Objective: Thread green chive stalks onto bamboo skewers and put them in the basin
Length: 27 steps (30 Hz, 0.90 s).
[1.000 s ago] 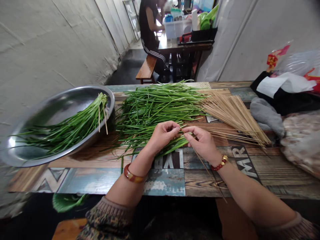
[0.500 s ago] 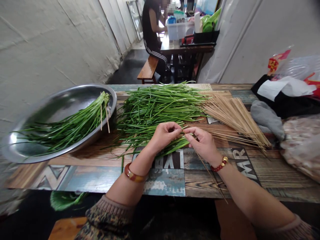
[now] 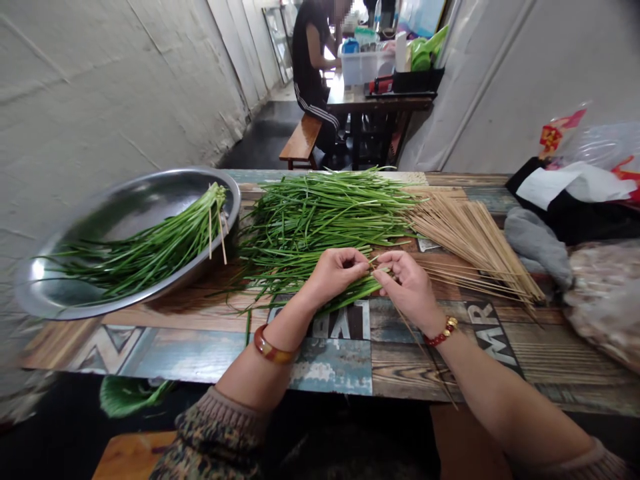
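My left hand [image 3: 339, 272] is closed in a pinch on the stalk ends of a few garlic chives. Facing it, almost touching, my right hand [image 3: 411, 285] pinches a thin bamboo skewer [image 3: 419, 343], whose shaft slants down past my wrist toward the table's front edge. The skewer's upper end is hidden among fingers and pale stalks. Just beyond both hands spreads a large pile of garlic chives [image 3: 330, 207], leaves to the left, stalks to the right. Loose bamboo skewers [image 3: 480, 240] lie fanned out right of the pile.
On the left, a steel basin [image 3: 120, 187] holds a chive bunch [image 3: 165, 240] pierced by two skewers. At the right are a grey cloth-like bundle [image 3: 537, 243] and a filled plastic bag [image 3: 607, 293]. Across the room a person [image 3: 310, 60] sits at another table.
The view has shifted slightly, so everything sits a little to the right. Both hands keep their pinch at nearly the same spot; the right fingertips now show a pale stalk end between them.
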Motion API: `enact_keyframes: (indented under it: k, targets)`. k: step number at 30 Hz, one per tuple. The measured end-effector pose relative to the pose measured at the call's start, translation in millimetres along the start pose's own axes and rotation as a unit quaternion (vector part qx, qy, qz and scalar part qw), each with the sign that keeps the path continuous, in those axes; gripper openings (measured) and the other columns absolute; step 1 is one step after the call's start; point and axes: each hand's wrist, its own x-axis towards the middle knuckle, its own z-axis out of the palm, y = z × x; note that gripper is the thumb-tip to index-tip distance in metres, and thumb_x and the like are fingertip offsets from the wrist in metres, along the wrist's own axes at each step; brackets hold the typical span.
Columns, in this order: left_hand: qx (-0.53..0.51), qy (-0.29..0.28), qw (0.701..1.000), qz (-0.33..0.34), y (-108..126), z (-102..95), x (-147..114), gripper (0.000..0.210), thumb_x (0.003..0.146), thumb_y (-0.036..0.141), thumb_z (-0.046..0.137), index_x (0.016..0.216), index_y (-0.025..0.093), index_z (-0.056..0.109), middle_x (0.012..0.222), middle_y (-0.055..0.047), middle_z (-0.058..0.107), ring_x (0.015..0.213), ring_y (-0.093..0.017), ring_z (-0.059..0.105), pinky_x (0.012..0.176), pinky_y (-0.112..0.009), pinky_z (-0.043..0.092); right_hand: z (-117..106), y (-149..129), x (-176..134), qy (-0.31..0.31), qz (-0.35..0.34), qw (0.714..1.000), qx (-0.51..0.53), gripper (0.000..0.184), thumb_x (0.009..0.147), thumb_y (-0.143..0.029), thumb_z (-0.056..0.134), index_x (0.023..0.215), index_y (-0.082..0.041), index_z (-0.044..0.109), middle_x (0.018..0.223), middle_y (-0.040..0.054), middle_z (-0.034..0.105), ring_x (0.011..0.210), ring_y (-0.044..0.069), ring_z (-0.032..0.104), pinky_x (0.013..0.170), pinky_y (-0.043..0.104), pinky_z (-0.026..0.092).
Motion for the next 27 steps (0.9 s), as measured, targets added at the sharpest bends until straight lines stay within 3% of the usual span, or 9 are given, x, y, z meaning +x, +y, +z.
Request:
enact_keyframes:
  k: [5,10,18,27]
  targets:
    - [-0.005,-0.011,1.0,0.004,-0.1,-1.5,0.5,0.02,0.075,0.029,0.061,0.07,0.01,0.065,0.063,0.0,0.058,0.058,-0.008,0.046,0.055,-0.019,0.036,-0.6,-0.6,0.2,-0.018,-0.017,1.0,0.008,0.043,0.084,-0.035,0.062,0.124,-0.023,0.05,0.08,-0.0017,0.062,0.056,0.01,0.058,0.05,0.022,0.052]
    - [0.01,-0.009,1.0,0.016,-1.1,-2.4,1.2,0.019,0.077,0.027,0.059,0.074,0.01,0.066,0.066,0.0,0.058,0.059,-0.008,0.046,0.057,-0.019,0.037,-1.4,-2.1,-0.4,-0.022,-0.024,0.999,-0.008,0.031,0.085,-0.034,0.061,0.112,-0.021,0.055,0.079,-0.0015,0.061,0.056,0.01,0.058,0.051,0.023,0.051]
    - [0.016,0.005,1.0,-0.002,0.8,-2.1,-0.2,0.019,0.076,0.028,0.061,0.071,0.01,0.065,0.065,0.0,0.058,0.061,-0.009,0.048,0.059,-0.02,0.037,-0.2,-0.2,-1.1,-0.02,-0.025,0.999,-0.007,0.028,0.085,-0.035,0.06,0.109,-0.021,0.055,0.079,-0.0012,0.061,0.057,0.01,0.059,0.051,0.023,0.052]
    - [0.01,-0.058,0.998,-0.004,-3.5,-2.9,-1.0,0.022,0.076,0.032,0.061,0.069,0.011,0.063,0.07,-0.002,0.058,0.067,-0.011,0.05,0.064,-0.021,0.039,3.3,-2.4,-1.5,-0.001,-0.021,0.999,-0.047,0.022,0.085,-0.04,0.061,0.092,-0.02,0.055,0.079,-0.0008,0.061,0.053,0.009,0.059,0.048,0.022,0.051]
